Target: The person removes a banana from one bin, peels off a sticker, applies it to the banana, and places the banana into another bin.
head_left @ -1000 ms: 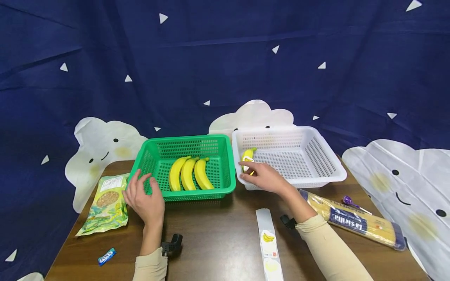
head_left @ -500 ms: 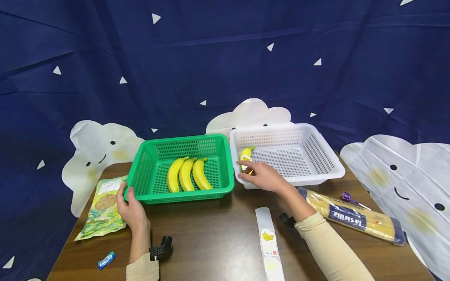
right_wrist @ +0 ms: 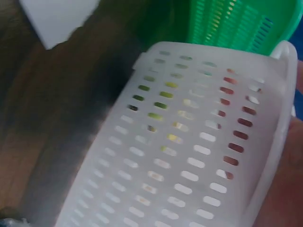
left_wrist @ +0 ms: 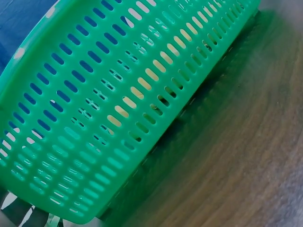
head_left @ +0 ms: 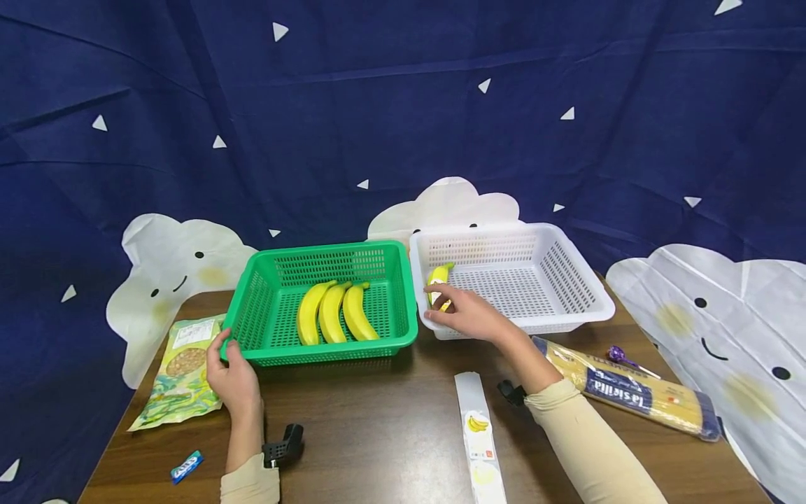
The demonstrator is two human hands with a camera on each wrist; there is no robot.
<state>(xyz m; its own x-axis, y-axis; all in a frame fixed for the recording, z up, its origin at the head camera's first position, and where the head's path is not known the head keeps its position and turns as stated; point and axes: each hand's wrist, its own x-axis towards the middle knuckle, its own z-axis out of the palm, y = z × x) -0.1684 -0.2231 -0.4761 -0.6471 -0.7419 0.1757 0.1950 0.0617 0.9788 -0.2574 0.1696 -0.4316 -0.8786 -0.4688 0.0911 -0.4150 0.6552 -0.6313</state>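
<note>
In the head view, my left hand (head_left: 234, 378) grips the front left corner of the green basket (head_left: 334, 353), thumb at the rim and fingers along the outer side. Three bananas (head_left: 330, 313) lie side by side in that basket. My right hand (head_left: 469, 313) reaches over the front left corner of the white basket (head_left: 569, 322). Its finger and thumb are spread above a banana (head_left: 443, 273) bearing a white sticker, partly hidden by the fingers. Contact with this banana cannot be made out. The right wrist view shows the white basket's slotted wall (right_wrist: 189, 142) with yellow behind it.
A strip of banana stickers (head_left: 476, 427) lies at the table's front. A spaghetti pack (head_left: 630, 388) and a purple lollipop (head_left: 617, 354) lie right. On the left are a green-yellow bag (head_left: 182, 371) and a small blue packet (head_left: 187, 467). The baskets stand side by side.
My left hand has come down from above the green basket's left front and taken hold of its corner. The right hand keeps nearly the same place over the white basket.
</note>
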